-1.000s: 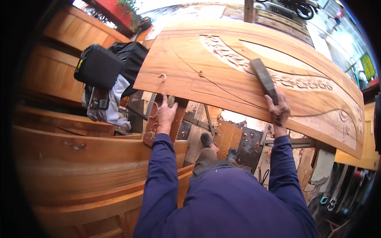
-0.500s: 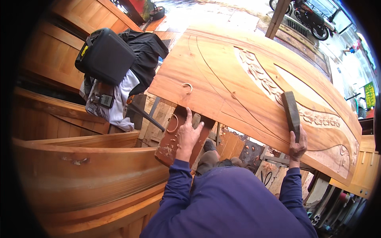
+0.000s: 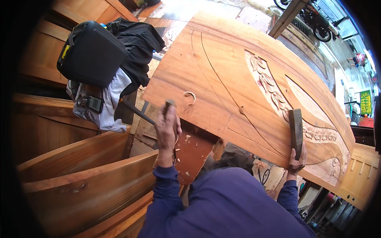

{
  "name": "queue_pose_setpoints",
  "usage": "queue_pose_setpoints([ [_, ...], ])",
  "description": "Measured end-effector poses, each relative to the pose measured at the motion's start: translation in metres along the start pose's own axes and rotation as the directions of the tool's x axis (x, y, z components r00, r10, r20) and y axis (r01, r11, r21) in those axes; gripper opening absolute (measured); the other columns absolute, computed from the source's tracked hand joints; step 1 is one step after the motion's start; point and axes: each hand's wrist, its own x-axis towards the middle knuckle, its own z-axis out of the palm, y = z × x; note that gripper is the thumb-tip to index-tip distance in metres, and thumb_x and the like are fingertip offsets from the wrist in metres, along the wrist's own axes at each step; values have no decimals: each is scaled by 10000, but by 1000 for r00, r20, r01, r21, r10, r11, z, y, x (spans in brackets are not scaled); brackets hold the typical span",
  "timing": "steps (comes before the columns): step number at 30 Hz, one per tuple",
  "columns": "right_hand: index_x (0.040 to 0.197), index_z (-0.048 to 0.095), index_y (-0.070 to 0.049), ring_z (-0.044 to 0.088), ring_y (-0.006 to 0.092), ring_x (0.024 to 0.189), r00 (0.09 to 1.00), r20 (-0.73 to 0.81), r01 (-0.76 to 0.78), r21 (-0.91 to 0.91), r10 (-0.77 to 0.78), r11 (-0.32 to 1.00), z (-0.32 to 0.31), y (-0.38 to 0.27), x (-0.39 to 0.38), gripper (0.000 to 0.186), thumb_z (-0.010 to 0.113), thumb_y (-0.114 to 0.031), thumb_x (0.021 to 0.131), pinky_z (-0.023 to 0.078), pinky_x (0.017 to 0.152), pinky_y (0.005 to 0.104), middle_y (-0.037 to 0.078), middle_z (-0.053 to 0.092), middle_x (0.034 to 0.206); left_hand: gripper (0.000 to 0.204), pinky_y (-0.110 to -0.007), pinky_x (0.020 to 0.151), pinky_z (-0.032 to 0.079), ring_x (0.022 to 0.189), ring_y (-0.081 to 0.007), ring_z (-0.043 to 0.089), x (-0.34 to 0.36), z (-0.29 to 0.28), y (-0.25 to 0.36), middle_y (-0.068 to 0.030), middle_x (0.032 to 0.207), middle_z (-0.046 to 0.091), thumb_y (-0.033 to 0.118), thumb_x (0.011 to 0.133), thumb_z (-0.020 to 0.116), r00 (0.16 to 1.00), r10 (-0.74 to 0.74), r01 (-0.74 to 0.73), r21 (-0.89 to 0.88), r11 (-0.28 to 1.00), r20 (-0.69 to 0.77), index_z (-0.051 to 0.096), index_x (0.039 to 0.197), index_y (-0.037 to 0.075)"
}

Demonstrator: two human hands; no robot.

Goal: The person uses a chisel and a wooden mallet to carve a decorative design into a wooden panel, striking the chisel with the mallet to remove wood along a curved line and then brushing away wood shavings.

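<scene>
A large wooden panel (image 3: pixel 222 91) with carved leaves and grooved curves lies in front of me. My right hand (image 3: pixel 297 158) grips the lower end of a long dark block (image 3: pixel 295 129) on the panel near the carved band. My left hand (image 3: pixel 166 133) is closed on a small brownish-grey piece (image 3: pixel 170 103) beside the panel's near-left edge, above a reddish-brown board (image 3: pixel 194 152) strewn with chips. A curled shaving (image 3: pixel 189 98) lies on the panel near my left hand.
Wooden doors and panels (image 3: pixel 79 174) stand at the left. A black case (image 3: pixel 93 53), dark cloth (image 3: pixel 137 51), white cloth and handheld device (image 3: pixel 95 104) sit beside the panel. A motorbike (image 3: pixel 317 23), a post (image 3: pixel 289 19) and a distant person (image 3: pixel 359 59) are at upper right.
My left hand has moved up and left, lifting the small piece from below the edge with fingers now wrapped round it. The block in my right hand appears lower in view.
</scene>
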Motion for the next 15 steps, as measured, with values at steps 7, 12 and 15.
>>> queue_pose_setpoints([
  [7,1505,549,-46,669,408,1186,998,62,-14,-79,19,997,-8,-4,6,736,859,-261,873,529,1026,460,213,664,1386,421,-238,479,436,520,-84,508,115,38,62,-13,714,545,472,1059,563,979,184,-200,-222,954,-91,625,1211,85],
  [12,1549,501,-43,628,407,1244,955,281,-51,-158,94,986,-26,-28,35,780,847,-250,882,509,1050,446,218,624,1440,445,-247,466,444,521,-100,526,186,67,77,-28,746,570,478,1051,576,975,204,-221,-254,942,-93,608,1238,75],
  [15,1594,436,-50,582,381,1329,912,363,-160,-116,192,980,-26,-44,55,763,785,-159,925,474,1099,436,223,590,1481,468,-260,456,449,521,-118,538,228,84,78,-45,763,584,491,1039,591,971,232,-239,-297,924,-60,593,1236,67],
])
